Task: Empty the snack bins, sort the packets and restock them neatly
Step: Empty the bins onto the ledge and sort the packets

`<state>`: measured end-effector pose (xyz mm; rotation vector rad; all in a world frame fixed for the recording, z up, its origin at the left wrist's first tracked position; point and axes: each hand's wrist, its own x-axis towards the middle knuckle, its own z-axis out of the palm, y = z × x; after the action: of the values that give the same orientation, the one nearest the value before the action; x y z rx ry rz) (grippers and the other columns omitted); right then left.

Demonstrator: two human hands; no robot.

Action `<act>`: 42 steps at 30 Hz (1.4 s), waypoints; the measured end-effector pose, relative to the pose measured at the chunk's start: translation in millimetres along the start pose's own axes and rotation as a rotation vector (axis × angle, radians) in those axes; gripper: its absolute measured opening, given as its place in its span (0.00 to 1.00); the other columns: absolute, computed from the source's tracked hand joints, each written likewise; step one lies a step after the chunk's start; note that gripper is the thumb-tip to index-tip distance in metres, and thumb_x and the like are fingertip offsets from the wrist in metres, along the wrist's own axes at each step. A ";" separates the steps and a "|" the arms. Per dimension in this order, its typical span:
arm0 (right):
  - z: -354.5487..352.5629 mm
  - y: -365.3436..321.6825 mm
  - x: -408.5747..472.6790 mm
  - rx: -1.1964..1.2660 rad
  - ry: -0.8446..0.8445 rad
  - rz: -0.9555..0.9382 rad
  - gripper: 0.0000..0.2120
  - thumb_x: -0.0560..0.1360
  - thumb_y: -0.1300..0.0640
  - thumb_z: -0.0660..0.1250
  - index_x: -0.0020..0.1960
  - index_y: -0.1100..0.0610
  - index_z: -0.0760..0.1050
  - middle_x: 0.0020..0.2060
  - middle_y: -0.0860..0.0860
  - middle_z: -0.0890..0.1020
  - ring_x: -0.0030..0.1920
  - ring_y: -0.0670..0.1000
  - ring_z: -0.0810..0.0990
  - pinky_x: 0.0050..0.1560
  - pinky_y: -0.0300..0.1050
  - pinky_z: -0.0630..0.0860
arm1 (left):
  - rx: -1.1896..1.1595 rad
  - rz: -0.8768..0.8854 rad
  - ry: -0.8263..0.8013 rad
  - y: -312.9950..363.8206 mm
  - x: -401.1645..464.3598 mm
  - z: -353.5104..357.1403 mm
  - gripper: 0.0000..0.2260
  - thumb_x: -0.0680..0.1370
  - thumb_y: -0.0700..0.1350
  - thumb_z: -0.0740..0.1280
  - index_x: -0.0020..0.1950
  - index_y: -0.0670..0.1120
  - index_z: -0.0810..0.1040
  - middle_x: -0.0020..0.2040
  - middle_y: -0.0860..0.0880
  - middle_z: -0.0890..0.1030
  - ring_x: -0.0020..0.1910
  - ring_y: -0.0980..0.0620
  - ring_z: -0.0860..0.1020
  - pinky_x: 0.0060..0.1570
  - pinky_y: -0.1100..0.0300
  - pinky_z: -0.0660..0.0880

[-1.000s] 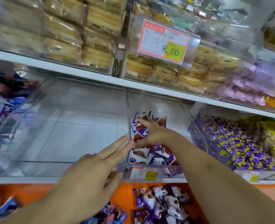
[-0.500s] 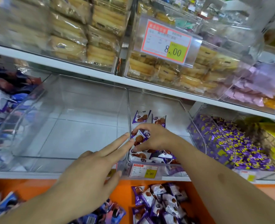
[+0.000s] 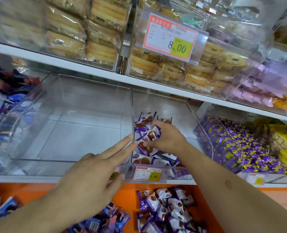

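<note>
Two clear plastic bins stand side by side on the middle shelf. The wide left bin holds nothing. The narrower right bin has purple-and-white biscuit packets along its left side. My right hand is inside this bin and grips a few of those packets in curled fingers. My left hand hovers in front of the bins with fingers straight, its fingertips at the wall between the two bins. A heap of the same packets lies on the orange ledge below.
Blue packets lie on the ledge at lower left. A bin of small purple-yellow sweets stands to the right, a bin of mixed packets to the left. Boxes of wrapped cakes fill the upper shelf behind a price tag.
My right hand has drawn back toward the bin's front and curled round a few packets it was pressing flat. The left hand has hardly moved.
</note>
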<state>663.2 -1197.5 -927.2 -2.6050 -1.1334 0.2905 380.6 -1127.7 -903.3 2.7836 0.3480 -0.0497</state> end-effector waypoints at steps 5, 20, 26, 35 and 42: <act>-3.1 -2.9 -4.4 -0.071 -0.179 0.017 0.48 0.59 0.27 0.79 0.74 0.26 0.60 0.75 0.50 0.65 0.76 0.59 0.64 0.72 0.64 0.70 | 0.016 -0.002 -0.010 0.9 0.1 -0.9 0.37 0.85 0.57 0.56 0.70 0.76 0.24 0.67 0.79 0.23 0.43 0.59 0.72 0.50 0.67 0.67; -2.3 -20.6 -1.2 -0.068 -0.204 -0.181 0.27 0.67 0.45 0.84 0.61 0.36 0.76 0.72 0.44 0.76 0.69 0.52 0.75 0.63 0.53 0.77 | 0.018 -0.017 0.048 -2.0 -0.5 3.0 0.36 0.84 0.57 0.57 0.72 0.77 0.28 0.68 0.81 0.26 0.40 0.58 0.74 0.58 0.65 0.72; -10.6 -10.7 -18.1 0.123 -0.084 -0.190 0.20 0.70 0.55 0.83 0.57 0.40 0.80 0.68 0.42 0.79 0.60 0.42 0.75 0.59 0.40 0.71 | 0.025 -0.019 0.065 -3.3 0.6 4.0 0.37 0.84 0.57 0.58 0.73 0.76 0.28 0.69 0.80 0.27 0.37 0.57 0.76 0.62 0.64 0.71; -59.8 6.5 -58.1 0.483 0.165 -0.165 0.17 0.72 0.62 0.81 0.54 0.45 0.83 0.54 0.41 0.84 0.48 0.38 0.84 0.44 0.34 0.81 | 0.035 -0.006 0.100 -6.0 -0.1 6.8 0.38 0.84 0.57 0.59 0.75 0.75 0.29 0.70 0.79 0.26 0.35 0.54 0.77 0.58 0.62 0.74; -94.6 11.2 -135.9 0.813 0.270 -0.134 0.18 0.73 0.68 0.78 0.59 0.53 0.82 0.47 0.57 0.87 0.43 0.60 0.88 0.34 0.52 0.84 | -0.042 -0.010 0.147 -9.1 0.1 11.8 0.40 0.82 0.55 0.63 0.76 0.76 0.34 0.74 0.79 0.32 0.31 0.55 0.78 0.55 0.59 0.78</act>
<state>607.5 -1321.9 -832.6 -1.7828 -0.8476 0.2821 378.5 -1123.3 -917.4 2.7505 0.3948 0.1593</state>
